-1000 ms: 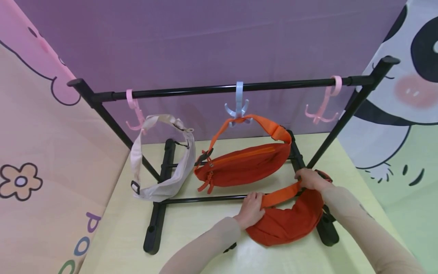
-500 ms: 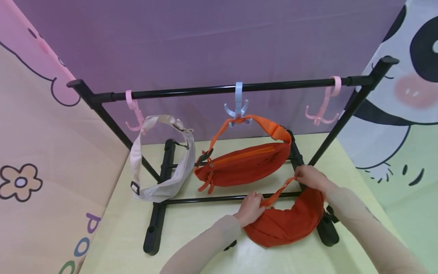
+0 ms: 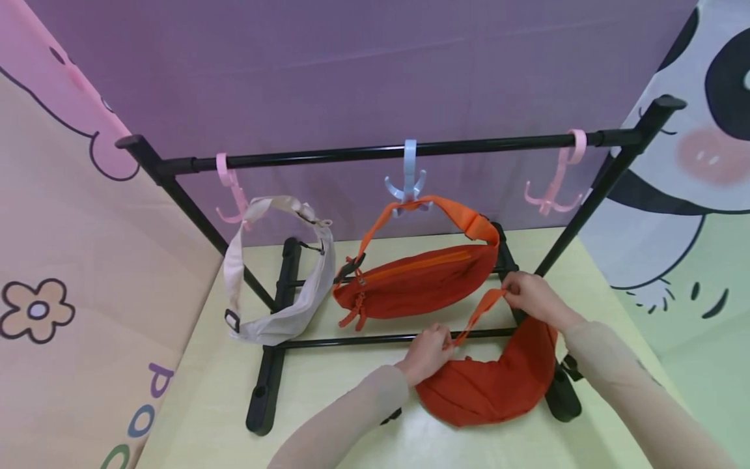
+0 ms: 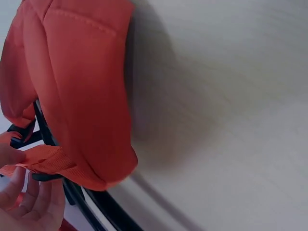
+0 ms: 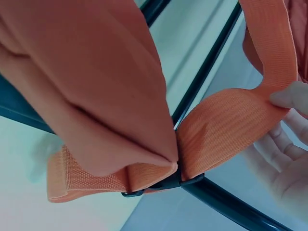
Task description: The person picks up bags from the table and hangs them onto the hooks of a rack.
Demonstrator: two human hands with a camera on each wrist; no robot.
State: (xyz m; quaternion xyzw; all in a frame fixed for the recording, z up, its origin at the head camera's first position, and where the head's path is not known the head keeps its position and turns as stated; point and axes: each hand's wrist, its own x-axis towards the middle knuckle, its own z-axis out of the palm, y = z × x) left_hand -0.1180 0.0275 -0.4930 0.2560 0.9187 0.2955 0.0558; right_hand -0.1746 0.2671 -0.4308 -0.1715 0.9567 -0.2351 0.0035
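Observation:
An orange-red waist bag (image 3: 492,384) lies on the pale table in front of the black rack's lower bar (image 3: 363,339). My left hand (image 3: 432,345) pinches the left end of its orange strap (image 3: 477,311). My right hand (image 3: 524,293) pinches the strap higher up, lifting it taut above the bag. In the left wrist view the bag body (image 4: 82,91) hangs beside the strap end (image 4: 45,159). In the right wrist view the strap (image 5: 231,130) folds at a black buckle (image 5: 168,185).
A second orange bag (image 3: 418,280) hangs from the blue hook (image 3: 408,185) on the rack's top bar (image 3: 387,151). A beige bag (image 3: 281,280) hangs from the left pink hook (image 3: 231,195). The right pink hook (image 3: 556,179) is bare. Cartoon-print cloth walls stand around.
Both hands have risen a little, the right one more, pulling the strap up off the bag so it stands taut and tilted. The bag's right end has lifted slightly.

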